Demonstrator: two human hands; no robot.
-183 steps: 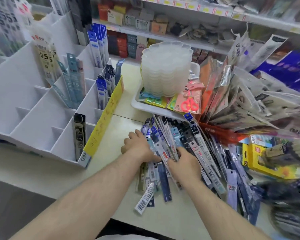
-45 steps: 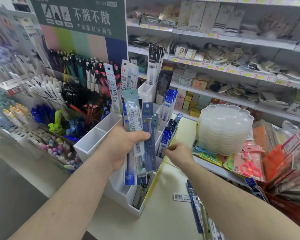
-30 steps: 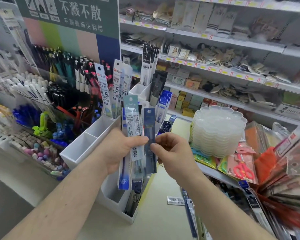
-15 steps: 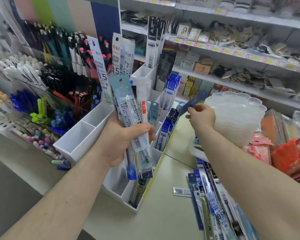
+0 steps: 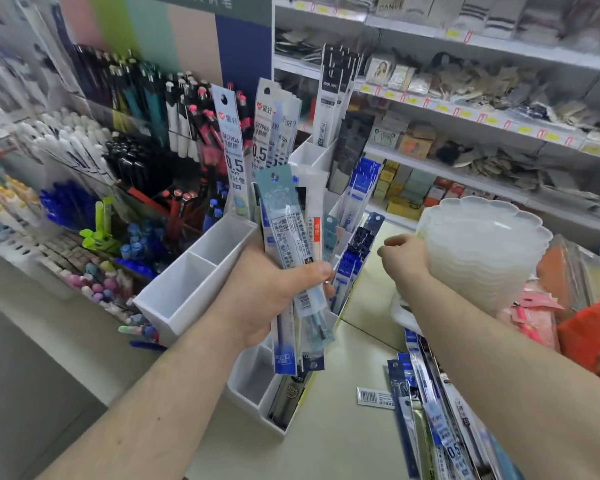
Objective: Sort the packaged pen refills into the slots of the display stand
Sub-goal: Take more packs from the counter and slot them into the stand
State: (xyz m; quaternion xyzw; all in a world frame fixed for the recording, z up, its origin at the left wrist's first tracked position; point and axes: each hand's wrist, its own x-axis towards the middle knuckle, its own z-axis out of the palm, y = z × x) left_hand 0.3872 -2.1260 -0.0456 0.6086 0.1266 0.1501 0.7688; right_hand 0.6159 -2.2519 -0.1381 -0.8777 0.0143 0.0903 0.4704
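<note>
My left hand (image 5: 274, 292) is shut on a bunch of packaged pen refills (image 5: 284, 233), held upright in front of the white tiered display stand (image 5: 194, 285). My right hand (image 5: 400, 258) hovers to the right of the stand with loosely curled fingers and nothing in it. Just left of that hand a dark blue refill pack (image 5: 373, 226) stands in a slot. Other slots hold blue packs (image 5: 359, 188), tall black-and-white packs (image 5: 333, 98) and white "0.5" packs (image 5: 267, 133). A black pack (image 5: 291, 393) sits in the lowest front slot. More refills lie in a pile (image 5: 430, 431) on the counter at lower right.
A stack of clear scalloped plastic trays (image 5: 482, 251) stands right behind my right hand. A loose barcode label (image 5: 374, 398) lies on the counter. A rack of pens (image 5: 136, 150) fills the left side. Store shelves (image 5: 465, 109) run along the back.
My right hand took the dark blue pack from the bunch, carried it right to the stand and let go of it in a slot. My left hand kept holding the rest.
</note>
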